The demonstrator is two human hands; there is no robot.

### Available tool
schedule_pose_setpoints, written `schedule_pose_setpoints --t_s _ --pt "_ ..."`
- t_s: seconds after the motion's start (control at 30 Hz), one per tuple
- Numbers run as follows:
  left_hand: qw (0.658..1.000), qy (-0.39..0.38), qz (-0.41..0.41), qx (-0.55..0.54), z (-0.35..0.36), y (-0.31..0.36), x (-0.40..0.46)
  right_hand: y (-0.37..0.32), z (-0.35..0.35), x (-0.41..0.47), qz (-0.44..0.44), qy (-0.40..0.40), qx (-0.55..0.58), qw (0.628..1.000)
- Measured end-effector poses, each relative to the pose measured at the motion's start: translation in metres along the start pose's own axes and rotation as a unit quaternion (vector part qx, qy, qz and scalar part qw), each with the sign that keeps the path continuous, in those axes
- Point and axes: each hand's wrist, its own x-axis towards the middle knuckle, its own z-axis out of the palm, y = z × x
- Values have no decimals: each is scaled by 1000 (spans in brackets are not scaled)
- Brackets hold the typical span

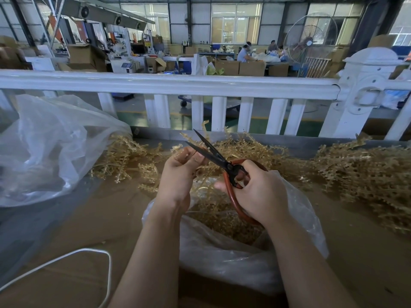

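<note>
My right hand (259,192) grips the red handles of a pair of black-bladed scissors (213,152), whose blades are spread apart and point up and to the left. My left hand (178,174) pinches a small tan plastic piece (178,148) close to the lower blade. Both hands hover over an open clear plastic bag (233,258) that holds several cut tan pieces.
Heaps of tan plastic sprues lie on the brown table at the back left (126,158) and at the right (364,176). A large clear bag (49,147) sits at the left, a white cord (66,258) at the front left. A white railing (178,85) borders the table's far edge.
</note>
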Motion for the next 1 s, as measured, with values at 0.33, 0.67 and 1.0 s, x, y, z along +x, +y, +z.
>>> schedule_pose_setpoints --t_s 0.33,0.67,1.0 --pt "999 -12 26 29 -2 -2 2 -1 -1 2 13 -14 -2 1000" --pt "999 -8 37 31 -4 -4 4 1 0 1 2 19 -21 1000" --pt "999 -18 32 17 -6 -5 3 -1 0 -1 -13 40 -15 999"
